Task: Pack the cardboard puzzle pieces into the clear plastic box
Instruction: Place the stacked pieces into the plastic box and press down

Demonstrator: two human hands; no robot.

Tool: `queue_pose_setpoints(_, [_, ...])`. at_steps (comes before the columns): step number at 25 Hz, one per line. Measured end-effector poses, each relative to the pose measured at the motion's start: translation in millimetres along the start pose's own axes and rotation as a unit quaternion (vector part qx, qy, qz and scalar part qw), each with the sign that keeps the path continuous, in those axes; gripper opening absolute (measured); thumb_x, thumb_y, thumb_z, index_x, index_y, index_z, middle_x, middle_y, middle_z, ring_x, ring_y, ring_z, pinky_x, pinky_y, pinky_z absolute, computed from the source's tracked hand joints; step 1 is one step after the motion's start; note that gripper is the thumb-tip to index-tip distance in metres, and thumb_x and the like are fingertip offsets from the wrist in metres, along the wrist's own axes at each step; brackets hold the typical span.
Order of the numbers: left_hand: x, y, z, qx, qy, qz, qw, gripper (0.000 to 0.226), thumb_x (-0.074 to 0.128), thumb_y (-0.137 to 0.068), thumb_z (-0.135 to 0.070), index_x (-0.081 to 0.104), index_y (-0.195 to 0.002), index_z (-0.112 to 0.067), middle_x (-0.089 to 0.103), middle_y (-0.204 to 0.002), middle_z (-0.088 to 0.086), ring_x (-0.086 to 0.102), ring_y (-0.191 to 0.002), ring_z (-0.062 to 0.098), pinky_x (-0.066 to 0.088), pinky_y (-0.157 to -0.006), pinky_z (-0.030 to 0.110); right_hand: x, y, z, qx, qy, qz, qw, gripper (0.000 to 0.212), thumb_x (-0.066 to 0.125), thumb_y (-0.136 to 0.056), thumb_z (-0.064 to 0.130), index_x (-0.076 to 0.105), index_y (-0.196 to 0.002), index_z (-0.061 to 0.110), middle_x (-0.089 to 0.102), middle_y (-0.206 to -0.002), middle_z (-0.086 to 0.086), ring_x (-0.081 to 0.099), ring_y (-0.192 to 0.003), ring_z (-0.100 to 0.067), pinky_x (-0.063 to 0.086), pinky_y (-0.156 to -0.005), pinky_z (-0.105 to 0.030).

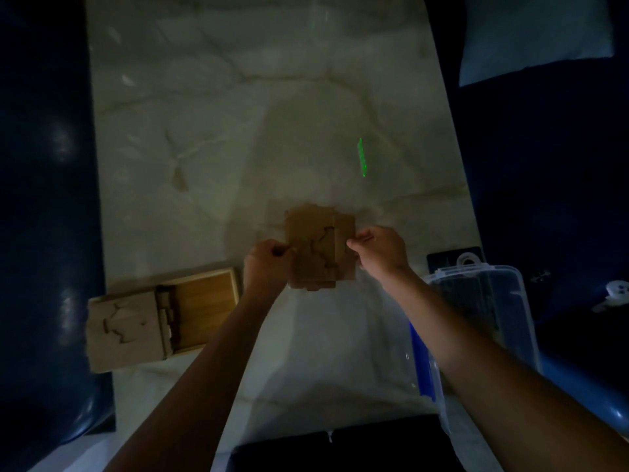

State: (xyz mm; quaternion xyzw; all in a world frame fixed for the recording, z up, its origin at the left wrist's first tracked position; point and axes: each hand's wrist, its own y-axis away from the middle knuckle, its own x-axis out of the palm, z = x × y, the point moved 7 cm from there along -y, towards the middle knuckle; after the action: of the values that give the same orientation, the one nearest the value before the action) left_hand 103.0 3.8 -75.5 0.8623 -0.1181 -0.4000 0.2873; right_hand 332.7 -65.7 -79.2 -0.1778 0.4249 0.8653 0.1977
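Observation:
A stack of brown cardboard puzzle pieces [318, 245] is held above the pale marble table [238, 114], near its middle. My left hand [267, 264] grips the stack's left edge and my right hand [379, 248] pinches its right edge. The clear plastic box [510, 301] with a blue latch lies at the table's right edge, under my right forearm. More cardboard pieces [124, 327] rest on a wooden tray [204, 298] at the left.
Dark blue seats flank the table on both sides. A pale cushion [534, 35] lies at the top right. A green light streak [361, 158] shows on the table. A dark object [340, 447] sits at the near edge.

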Motion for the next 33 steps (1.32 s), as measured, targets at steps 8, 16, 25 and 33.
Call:
queue_pose_setpoints(8, [5, -16, 17, 0.009, -0.057, 0.005, 0.998, 0.025, 0.067, -0.085, -0.047, 0.065, -0.085, -0.022, 0.064, -0.076, -0.003, 0.062, -0.076, 0.021, 0.048, -0.065, 0.030, 17, -2, 5, -0.005, 0.076, -0.009, 0.997, 0.014, 0.073, -0.080, 0.031, 0.070, -0.073, 0.020, 0.078, -0.083, -0.008, 0.074, -0.083, -0.025, 0.059, -0.081, -0.038])
queue_pose_setpoints(16, [10, -21, 12, 0.005, -0.072, -0.008, 0.997, 0.030, 0.069, -0.082, -0.050, 0.062, -0.084, -0.021, 0.062, -0.077, -0.005, 0.060, -0.076, 0.020, 0.045, -0.065, 0.030, 11, -7, 1, 0.001, 0.103, -0.040, 0.994, 0.018, 0.073, -0.080, 0.037, 0.064, -0.070, 0.025, 0.076, -0.085, -0.005, 0.070, -0.086, -0.023, 0.052, -0.072, -0.031])
queue_pose_setpoints(25, [9, -20, -5, -0.016, -0.126, -0.031, 0.991, 0.022, 0.068, -0.084, -0.036, 0.068, -0.102, -0.023, 0.073, -0.098, 0.001, 0.068, -0.093, 0.025, 0.042, -0.067, 0.031, 13, -12, 0, 0.017, 0.107, -0.049, 0.993, 0.019, 0.076, -0.079, 0.034, 0.078, -0.085, 0.017, 0.078, -0.091, -0.007, 0.072, -0.088, -0.025, 0.044, -0.069, -0.025])
queue_pose_setpoints(33, [21, -20, 0, -0.064, -0.045, 0.015, 0.997, 0.017, 0.063, -0.085, -0.020, 0.069, -0.097, -0.009, 0.068, -0.091, 0.006, 0.066, -0.095, 0.032, 0.051, -0.073, 0.037, 20, -8, 1, 0.041, 0.098, -0.029, 0.994, 0.029, 0.062, -0.083, 0.030, 0.073, -0.070, 0.006, 0.075, -0.076, -0.013, 0.073, -0.074, -0.034, 0.061, -0.070, -0.039])
